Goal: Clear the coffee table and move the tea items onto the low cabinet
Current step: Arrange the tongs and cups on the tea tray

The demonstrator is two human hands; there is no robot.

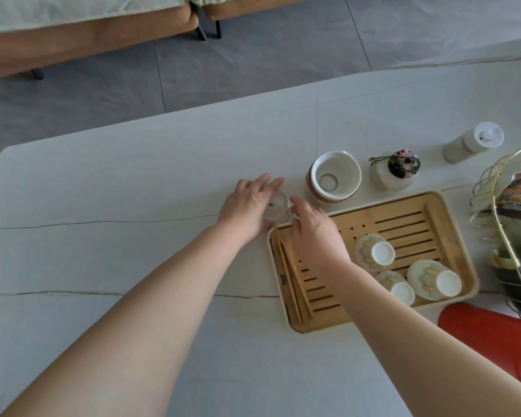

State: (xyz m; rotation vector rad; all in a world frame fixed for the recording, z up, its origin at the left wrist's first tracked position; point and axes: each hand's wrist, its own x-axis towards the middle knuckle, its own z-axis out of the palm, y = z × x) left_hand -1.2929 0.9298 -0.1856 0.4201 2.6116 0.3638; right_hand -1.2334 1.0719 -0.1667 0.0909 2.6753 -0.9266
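Between both hands sits a small glass pot [275, 209] on the coffee table [133, 206], just off the bamboo tray's [451, 218] near-left corner. Left hand [247, 206] curls round its left side; right hand [313, 233] reaches over the tray, fingers straight, touching its right. Beyond the grip stands a white cup [334, 176]; leftward lies bare tabletop to the edge.

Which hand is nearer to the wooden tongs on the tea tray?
Right. The right hand hovers over the tray's left end, just beside the wooden tongs; the left hand is off the tray, on the small glass cup.
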